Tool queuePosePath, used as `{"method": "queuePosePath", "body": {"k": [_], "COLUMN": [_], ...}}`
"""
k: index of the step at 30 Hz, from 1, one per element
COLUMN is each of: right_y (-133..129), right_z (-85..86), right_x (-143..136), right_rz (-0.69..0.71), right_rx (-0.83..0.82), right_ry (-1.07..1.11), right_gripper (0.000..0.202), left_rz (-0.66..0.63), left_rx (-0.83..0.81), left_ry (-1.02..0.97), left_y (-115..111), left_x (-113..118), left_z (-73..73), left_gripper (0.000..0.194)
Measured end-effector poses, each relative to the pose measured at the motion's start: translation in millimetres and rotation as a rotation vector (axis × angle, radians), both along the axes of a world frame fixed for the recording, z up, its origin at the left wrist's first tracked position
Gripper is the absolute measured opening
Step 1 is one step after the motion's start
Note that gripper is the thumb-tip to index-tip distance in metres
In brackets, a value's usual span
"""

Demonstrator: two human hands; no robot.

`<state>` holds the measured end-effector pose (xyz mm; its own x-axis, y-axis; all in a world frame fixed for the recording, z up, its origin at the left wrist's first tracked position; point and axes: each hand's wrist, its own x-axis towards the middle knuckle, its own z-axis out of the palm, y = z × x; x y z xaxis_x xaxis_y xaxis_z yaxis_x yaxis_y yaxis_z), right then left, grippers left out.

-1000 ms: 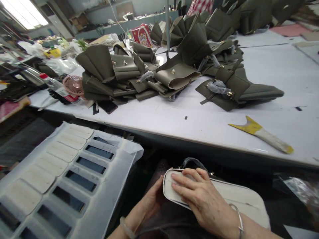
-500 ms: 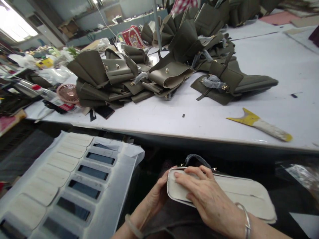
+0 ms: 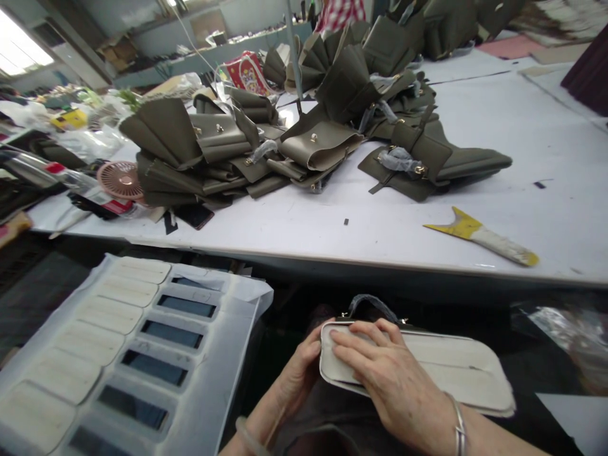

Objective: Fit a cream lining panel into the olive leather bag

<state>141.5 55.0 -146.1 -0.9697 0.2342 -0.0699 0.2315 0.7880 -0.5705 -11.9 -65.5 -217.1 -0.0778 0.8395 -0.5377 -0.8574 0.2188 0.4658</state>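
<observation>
In the head view an unfinished dark handbag lies on its side over my lap, an off-white panel (image 3: 456,364) facing up. Its plastic-wrapped handle (image 3: 373,301) arches out beyond the far edge, with small gold-coloured fittings at both ends. My left hand (image 3: 304,358) is closed on the bag's left end, some of its fingers hidden behind it. My right hand (image 3: 389,367) lies across the left half of the panel, fingers stretched flat and pressed on the surface.
A translucent board (image 3: 223,329) at left carries off-white panels (image 3: 107,313) beside a row of dark slots. On the white table (image 3: 304,234) are piled olive bag parts (image 3: 213,164), a pink fan (image 3: 120,180), a phone (image 3: 197,216) and a yellow-ended tool (image 3: 479,234).
The right hand's fingers have shifted slightly and lie closer together on the panel. The left hand keeps its hold. The view has turned a little, moving the surroundings left.
</observation>
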Motion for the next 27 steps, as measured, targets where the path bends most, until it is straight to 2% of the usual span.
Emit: {"method": "queuePosePath", "body": {"k": [4,11,16,21,23,25,27], "right_y": [-0.9,-1.0,0.2,-1.9,-2.8,-3.4,-3.5], "right_z": [2.2,5.2,-2.4,-10.2,-10.1,-8.1,-4.7], "right_x": [-0.6,-1.1,1.9,0.2,-1.7,-3.3,-4.3], "right_rz": [-0.002,-0.007,0.02,-0.036,-0.061,-0.069,-0.08], "right_rx": [0.011,0.073,0.11,0.053,0.029,0.016,0.006], "right_ry": [-0.005,0.012,0.04,0.074,0.079,0.073,0.059], "right_gripper": [0.054,0.051,0.06,0.055,0.055,0.055,0.053], "left_rz": [0.009,-0.013,-0.02,-0.123,-0.126,-0.103,-0.076], "left_rx": [0.134,0.105,0.014,-0.077,-0.061,-0.036,-0.02], "left_ry": [0.023,0.015,0.225,0.693,0.798,0.795,0.666], "left_y": [-1.8,1.2,-5.0,-5.0,-2.1,-0.1,0.3], "left_x": [1.2,1.2,-3.3,-10.9,-10.9,-8.3,-4.3], "left_z": [-1.4,9.9,6.7,6.1,8.8,11.7,13.6], "left_gripper": [0.049,0.048,0.052,0.045,0.045,0.046,0.045]}}
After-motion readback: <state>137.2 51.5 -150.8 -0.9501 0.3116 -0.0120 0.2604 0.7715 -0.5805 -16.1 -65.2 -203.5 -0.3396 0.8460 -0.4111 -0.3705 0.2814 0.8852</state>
